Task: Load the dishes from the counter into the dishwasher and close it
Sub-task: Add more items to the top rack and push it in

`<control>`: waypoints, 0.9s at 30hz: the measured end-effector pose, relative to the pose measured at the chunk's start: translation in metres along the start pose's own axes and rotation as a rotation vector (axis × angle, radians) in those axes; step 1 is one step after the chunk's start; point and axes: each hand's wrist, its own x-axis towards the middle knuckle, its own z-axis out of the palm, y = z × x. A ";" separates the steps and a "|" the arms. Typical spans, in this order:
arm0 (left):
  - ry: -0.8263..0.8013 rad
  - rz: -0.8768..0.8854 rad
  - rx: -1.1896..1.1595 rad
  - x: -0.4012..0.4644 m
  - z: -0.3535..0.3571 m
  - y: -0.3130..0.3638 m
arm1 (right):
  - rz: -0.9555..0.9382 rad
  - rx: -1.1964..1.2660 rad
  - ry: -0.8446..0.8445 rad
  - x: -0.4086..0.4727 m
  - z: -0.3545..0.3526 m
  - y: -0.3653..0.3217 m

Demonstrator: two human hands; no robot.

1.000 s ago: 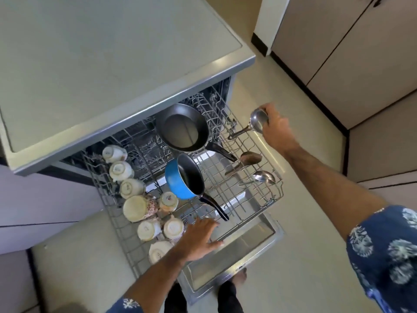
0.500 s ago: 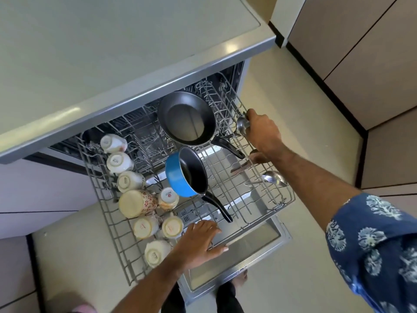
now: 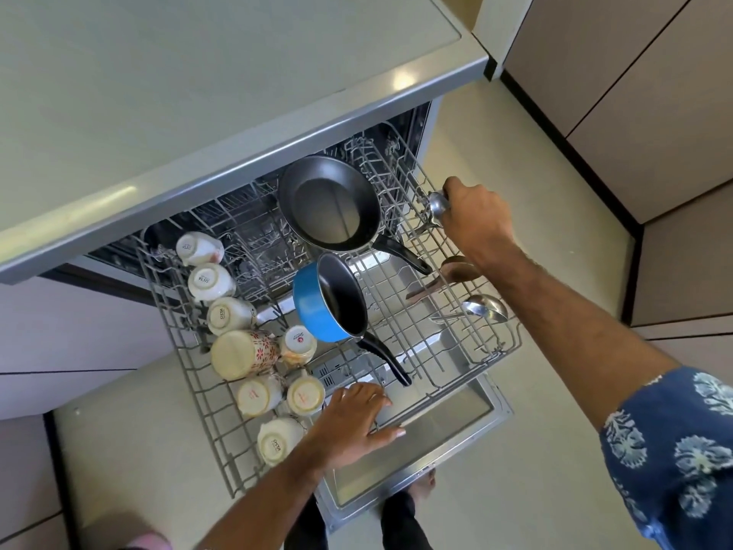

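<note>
The grey wire rack [image 3: 206, 402] is pulled out over the open dishwasher door [image 3: 436, 442]. My right hand [image 3: 476, 220] grips a steel ladle [image 3: 436, 206] by its bowl at the rack's far right side. My left hand [image 3: 353, 422] rests flat on the rack's front edge, fingers spread. In the rack stand a black frying pan [image 3: 329, 204] and a blue saucepan [image 3: 325, 299]. Several upturned white cups [image 3: 210, 281] fill the left side. A brown spoon [image 3: 456, 267] and another steel ladle [image 3: 486, 307] lie on the right.
The grey countertop [image 3: 198, 93] overhangs the dishwasher at the top. Beige cabinet doors [image 3: 634, 93] line the right wall. My feet [image 3: 420, 482] stand on the pale floor [image 3: 535, 470] just in front of the lowered door.
My right hand has brought the ladle down from above the floor onto the rack's right side. The left hand has stayed on the front edge.
</note>
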 end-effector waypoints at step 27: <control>0.058 0.064 0.062 0.002 0.004 0.001 | 0.078 0.519 -0.386 0.008 0.030 0.021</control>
